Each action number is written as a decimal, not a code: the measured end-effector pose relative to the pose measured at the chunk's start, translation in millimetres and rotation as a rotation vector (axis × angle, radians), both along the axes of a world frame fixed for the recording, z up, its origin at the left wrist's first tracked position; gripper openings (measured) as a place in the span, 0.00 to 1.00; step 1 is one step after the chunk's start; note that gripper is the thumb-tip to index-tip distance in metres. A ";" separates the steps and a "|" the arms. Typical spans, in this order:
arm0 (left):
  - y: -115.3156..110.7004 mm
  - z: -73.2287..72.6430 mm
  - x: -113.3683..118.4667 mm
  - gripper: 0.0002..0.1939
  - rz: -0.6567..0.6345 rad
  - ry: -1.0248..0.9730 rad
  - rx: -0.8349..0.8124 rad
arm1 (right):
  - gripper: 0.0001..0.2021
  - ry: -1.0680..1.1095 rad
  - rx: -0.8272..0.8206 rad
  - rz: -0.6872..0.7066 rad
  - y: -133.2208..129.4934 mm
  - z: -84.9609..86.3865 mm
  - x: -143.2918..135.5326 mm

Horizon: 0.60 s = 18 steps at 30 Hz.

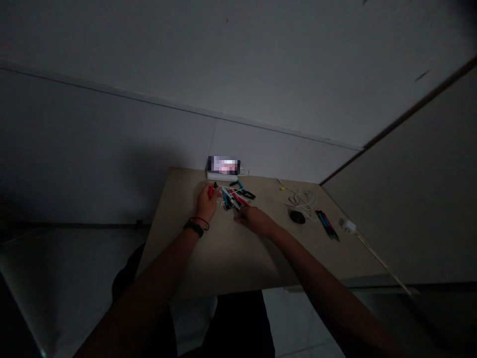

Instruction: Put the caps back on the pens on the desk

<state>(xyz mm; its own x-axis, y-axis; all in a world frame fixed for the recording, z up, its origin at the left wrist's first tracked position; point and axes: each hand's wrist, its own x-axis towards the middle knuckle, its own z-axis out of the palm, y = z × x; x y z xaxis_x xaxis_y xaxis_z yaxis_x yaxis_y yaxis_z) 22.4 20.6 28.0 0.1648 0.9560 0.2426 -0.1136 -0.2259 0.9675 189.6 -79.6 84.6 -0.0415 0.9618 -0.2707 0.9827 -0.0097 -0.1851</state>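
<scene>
Near the back of the tabletop lies a pile of pens and small tools [233, 197], mixed blue, red, white and black. My left hand [206, 204], with a black band and a red cord at its wrist, is at the pile's left side. Its fingers are closed on a slim red item [210, 191], whose kind is too dark to make out. My right hand [253, 220] is at the pile's lower right edge, its fingers curled together. Whatever they grip is hidden. A black-handled tool [249, 195] sticks out of the pile on the right.
A lit phone [224, 165] leans on a white block [222, 176] against the wall. On the right of the table [223, 263] lie a coiled white cable [306, 200], a black mouse [297, 216], several pens [328, 226] and a white plug [349, 226] with a cord.
</scene>
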 end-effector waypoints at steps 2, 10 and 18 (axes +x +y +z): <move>-0.5 0.4 -0.5 0.08 0.002 0.006 0.009 | 0.09 -0.035 0.051 -0.045 13.2 3.3 9.1; 1.7 -4.7 2.1 0.08 -0.022 0.003 0.002 | 0.12 -0.121 0.104 -0.169 64.4 4.9 28.2; 2.3 -4.1 3.0 0.10 -0.033 0.039 -0.010 | 0.10 -0.150 0.225 -0.088 90.5 -3.3 30.6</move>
